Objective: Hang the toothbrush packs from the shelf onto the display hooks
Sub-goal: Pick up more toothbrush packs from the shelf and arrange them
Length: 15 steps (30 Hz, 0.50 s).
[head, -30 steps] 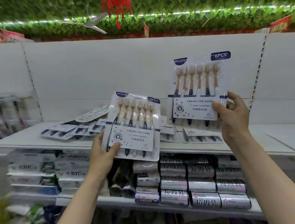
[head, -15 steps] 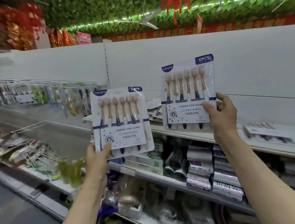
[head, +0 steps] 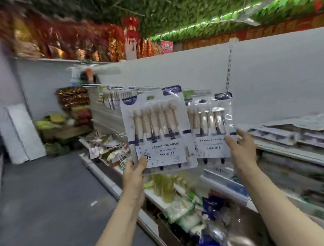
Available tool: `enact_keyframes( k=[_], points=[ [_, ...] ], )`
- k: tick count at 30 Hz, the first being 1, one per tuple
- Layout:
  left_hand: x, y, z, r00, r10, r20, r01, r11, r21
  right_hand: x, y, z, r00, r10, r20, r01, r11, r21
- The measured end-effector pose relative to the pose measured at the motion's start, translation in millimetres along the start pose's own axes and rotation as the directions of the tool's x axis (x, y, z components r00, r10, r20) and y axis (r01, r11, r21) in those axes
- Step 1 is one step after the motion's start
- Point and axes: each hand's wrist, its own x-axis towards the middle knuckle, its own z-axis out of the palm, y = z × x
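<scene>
While neither pack is hung yet, the left hand (head: 135, 168) pinches 1 toothbrush pack (head: 158, 131) by its lower corner and the right hand (head: 241, 149) grips a 2nd pack (head: 212, 126), both upright in mid-air. Behind them, display hooks (head: 115, 87) seemingly already carry blurred goods; more packs (head: 301, 129) lie on the shelf (head: 295, 152).

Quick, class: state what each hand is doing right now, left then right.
Left hand: grips the nearer toothbrush pack by its bottom corner.
Right hand: grips the farther toothbrush pack by its bottom corner.
</scene>
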Motion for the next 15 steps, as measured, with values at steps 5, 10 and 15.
enact_keyframes(
  k=[5,10,15],
  points=[
    [82,16,-79,0.996,-0.009,-0.089,0.009,1.0,0.001,3,35,124,0.995,0.068,0.067,-0.071,0.997,0.041],
    [162,23,-138,0.995,0.001,-0.101,0.0,1.0,0.01,28,71,237,0.983,0.106,0.152,-0.119,0.989,0.082],
    [266,26,-194,0.987,0.07,-0.145,-0.065,0.997,0.039,62,124,352,0.971,0.104,0.213,-0.137,0.979,0.148]
  ],
)
